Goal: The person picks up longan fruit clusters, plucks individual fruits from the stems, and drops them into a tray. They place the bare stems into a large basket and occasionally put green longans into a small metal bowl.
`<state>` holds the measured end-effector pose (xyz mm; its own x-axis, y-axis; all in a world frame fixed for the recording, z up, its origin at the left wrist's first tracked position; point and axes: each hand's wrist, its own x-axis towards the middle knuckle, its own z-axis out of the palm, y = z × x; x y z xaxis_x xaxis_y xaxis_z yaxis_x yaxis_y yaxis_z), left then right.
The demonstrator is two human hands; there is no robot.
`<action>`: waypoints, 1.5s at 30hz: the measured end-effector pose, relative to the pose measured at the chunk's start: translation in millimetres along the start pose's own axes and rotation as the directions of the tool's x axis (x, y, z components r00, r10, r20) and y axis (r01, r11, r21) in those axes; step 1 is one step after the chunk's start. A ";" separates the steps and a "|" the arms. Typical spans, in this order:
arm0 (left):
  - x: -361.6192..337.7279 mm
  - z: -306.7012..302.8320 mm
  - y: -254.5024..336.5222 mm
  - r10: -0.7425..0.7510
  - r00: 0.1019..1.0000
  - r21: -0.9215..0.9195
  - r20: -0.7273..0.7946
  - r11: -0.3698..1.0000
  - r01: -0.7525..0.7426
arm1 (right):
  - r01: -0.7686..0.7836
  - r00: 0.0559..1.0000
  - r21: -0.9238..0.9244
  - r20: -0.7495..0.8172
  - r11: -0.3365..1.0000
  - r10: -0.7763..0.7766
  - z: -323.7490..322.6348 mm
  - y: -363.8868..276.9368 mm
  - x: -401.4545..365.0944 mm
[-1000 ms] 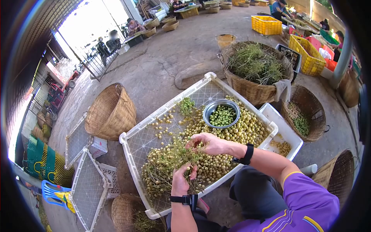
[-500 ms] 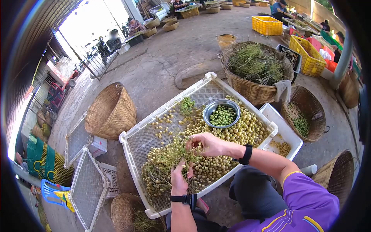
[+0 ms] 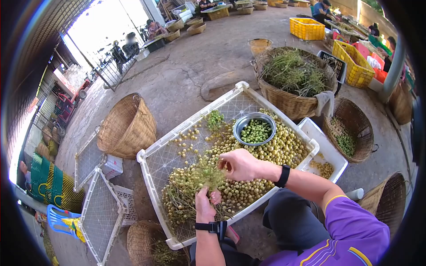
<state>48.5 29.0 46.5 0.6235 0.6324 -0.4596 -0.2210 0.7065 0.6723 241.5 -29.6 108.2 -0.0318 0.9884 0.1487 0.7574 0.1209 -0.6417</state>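
Our right hand (image 3: 242,165) now curls tighter on the green twiggy bunch of yellowish fruits (image 3: 207,174), our left hand (image 3: 205,207) gripping its stems over the white plastic mesh tray (image 3: 159,165): stripping continues.

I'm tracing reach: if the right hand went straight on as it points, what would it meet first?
The right hand would likely meet the stemmed fruit bunch that the left hand holds; depth is unclear.

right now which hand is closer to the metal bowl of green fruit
Right. The right hand hovers just below the metal bowl, over the loose yellowish fruit in the white tray; the left hand is farther down the tray, gripping the stemmed bunch.
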 end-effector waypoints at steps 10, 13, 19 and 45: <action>-5.1 -6.0 7.5 0.039 0.983 -0.225 0.180 0.974 0.003 | -0.289 0.952 0.926 0.252 0.242 0.173 12.9 11.5 1.7; -7.7 -1.8 9.4 0.047 0.987 -0.209 0.156 0.978 -0.013 | -0.260 0.962 0.897 0.207 0.358 0.180 17.4 4.7 6.2; -7.9 -1.9 8.9 0.059 0.979 -0.216 0.193 0.976 -0.016 | -0.150 0.988 0.731 0.129 0.665 0.082 33.5 8.9 17.6; -8.2 -1.1 6.8 -0.018 0.983 -0.136 0.184 0.990 0.044 | -0.054 0.998 0.744 0.056 0.666 0.018 38.3 -4.0 10.2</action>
<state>41.1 28.9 54.2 0.7551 0.5500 -0.3569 -0.2931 0.7701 0.5666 213.2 -16.4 83.4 -0.0546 0.9940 0.0943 0.0205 0.0956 -0.9952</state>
